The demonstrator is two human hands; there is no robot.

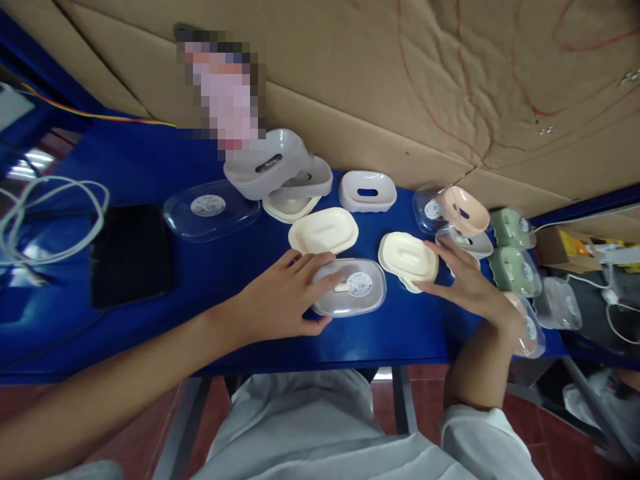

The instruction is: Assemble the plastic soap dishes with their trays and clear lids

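Observation:
My left hand [295,293] grips the left end of a soap box [327,303] with a clear lid and a round white label; its fingers lie over the lid and the thumb is at the near edge. My right hand [465,280] has its thumb and fingers around the right end of a cream oval tray [407,255], which rests on another cream piece [411,285]. Just beyond the left hand lies a cream oval plate [323,231]. A pale grey slotted dish [367,191] stands farther back between the hands.
On the blue table [300,350], grey slotted dishes [267,163] are stacked beside a loose clear lid [213,210]. Peach [467,210] and green soap boxes [515,271] crowd the right. A black tablet-like slab [131,257] and white cable [55,250] lie left. Cardboard [350,120] lines the back.

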